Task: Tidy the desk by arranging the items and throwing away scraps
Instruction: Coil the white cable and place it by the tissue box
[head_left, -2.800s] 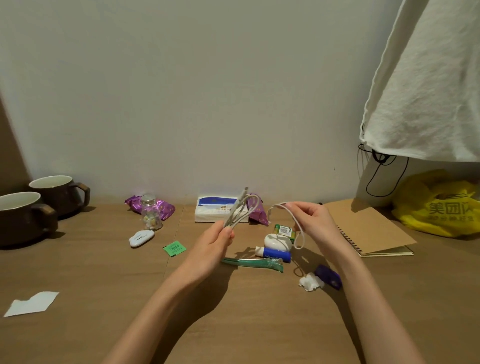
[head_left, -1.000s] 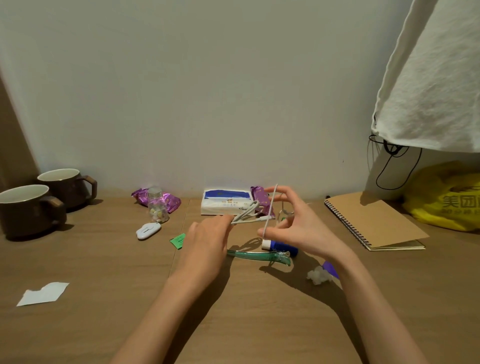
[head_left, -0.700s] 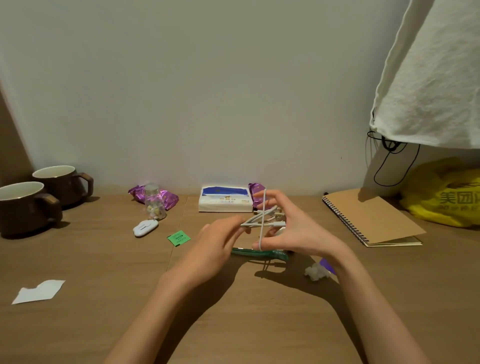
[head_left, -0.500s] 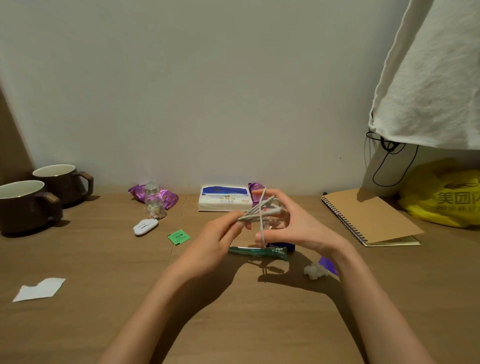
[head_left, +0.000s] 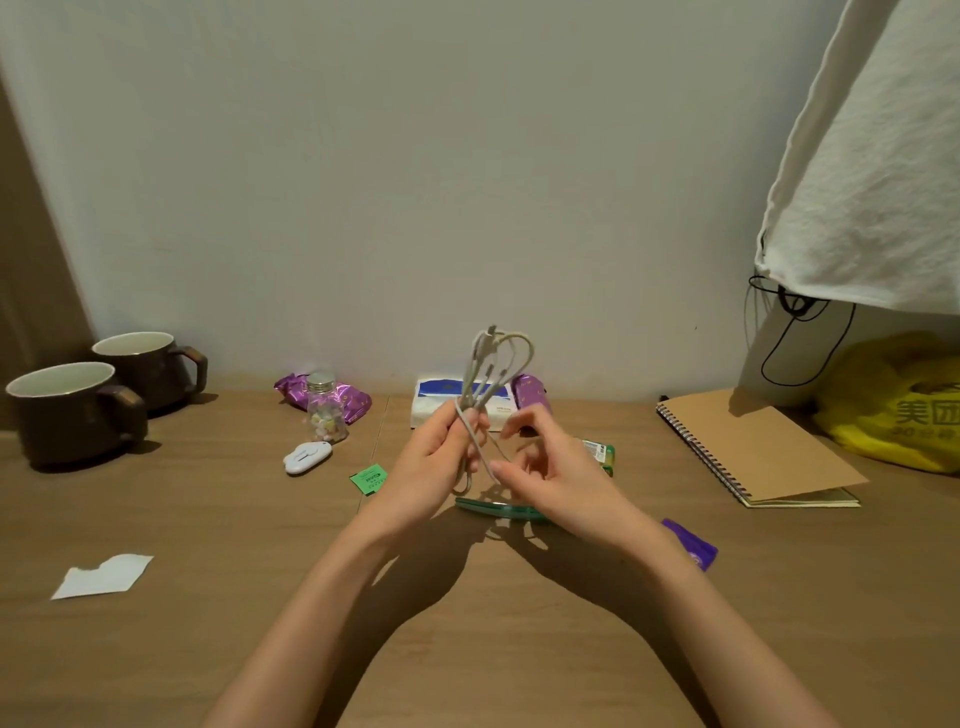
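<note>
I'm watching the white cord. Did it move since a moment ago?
Yes. The cord swung upright in the left hand; its loops now stick up above the tissue pack, not level with it.

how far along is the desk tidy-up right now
Early. Done: the white cable is looped into a bundle. In hand: the left hand grips that bundle while the right hand pinches its loose strand. Left: the torn paper scrap, green scrap and purple wrapper lie on the desk, unbinned; the teal clip is loose.
</note>
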